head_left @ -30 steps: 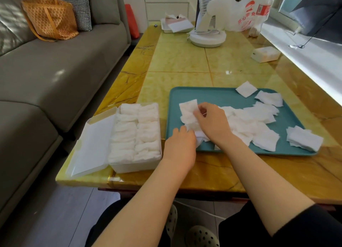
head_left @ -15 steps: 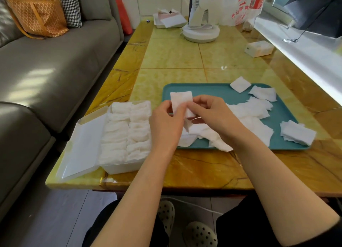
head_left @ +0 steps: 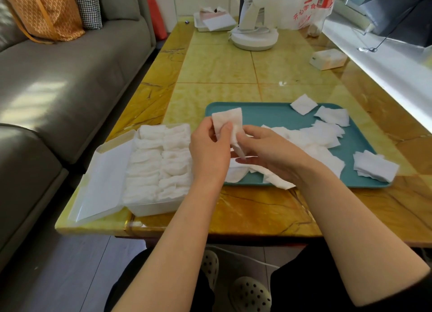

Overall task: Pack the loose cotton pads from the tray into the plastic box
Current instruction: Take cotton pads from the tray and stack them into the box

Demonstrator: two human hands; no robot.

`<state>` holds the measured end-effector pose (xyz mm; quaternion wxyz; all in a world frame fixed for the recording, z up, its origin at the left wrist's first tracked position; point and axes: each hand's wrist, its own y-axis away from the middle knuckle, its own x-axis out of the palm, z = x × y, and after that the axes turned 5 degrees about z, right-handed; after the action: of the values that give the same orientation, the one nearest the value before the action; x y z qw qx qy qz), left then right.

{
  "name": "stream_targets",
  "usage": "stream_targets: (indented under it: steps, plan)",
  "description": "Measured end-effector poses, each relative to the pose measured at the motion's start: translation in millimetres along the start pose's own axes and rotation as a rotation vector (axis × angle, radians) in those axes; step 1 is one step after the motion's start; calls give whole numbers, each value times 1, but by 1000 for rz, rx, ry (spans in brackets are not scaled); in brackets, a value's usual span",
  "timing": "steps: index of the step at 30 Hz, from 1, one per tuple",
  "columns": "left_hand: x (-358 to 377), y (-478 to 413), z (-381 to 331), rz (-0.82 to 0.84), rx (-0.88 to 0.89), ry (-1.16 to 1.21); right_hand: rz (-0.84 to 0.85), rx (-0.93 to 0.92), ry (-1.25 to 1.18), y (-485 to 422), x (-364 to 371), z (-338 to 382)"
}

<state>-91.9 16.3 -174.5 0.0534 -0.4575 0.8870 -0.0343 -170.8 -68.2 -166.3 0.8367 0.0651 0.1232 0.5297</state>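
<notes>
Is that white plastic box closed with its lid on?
No, the lid of the plastic box lies swung open to its left, and rows of cotton pads show inside.

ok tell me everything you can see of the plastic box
The box is white, translucent plastic, rectangular and shallow. Its lid lies open to the left. Two rows of white pads nearly fill it. It sits flat at the near left corner of the table, just left of the tray. The left hand, holding a loose pad, hides part of its right edge.
</notes>
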Motion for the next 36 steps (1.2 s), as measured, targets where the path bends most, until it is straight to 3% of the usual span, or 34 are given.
stream_targets:
  steps: [9,14,17,20,22,26,36]
  plan:
    - [-6,-6,1,-47,-64,28,-109,-40,116,4,-8,1]
    - [-13,-12,6,-130,-125,29,-389,-62,542,2,-17,-4]
    - [-13,-11,9,-86,-153,-32,-449,-126,376,4,-21,-1]
    - [-8,-6,7,13,-163,-42,-262,-150,-77,9,-18,9]
    - [-4,-3,3,96,-166,-9,-176,-145,-183,11,-15,11]
    - [0,1,-4,208,-191,75,-213,-139,-44,7,-12,7]
    - [1,0,-10,163,-303,236,-311,-186,184,2,-10,1]
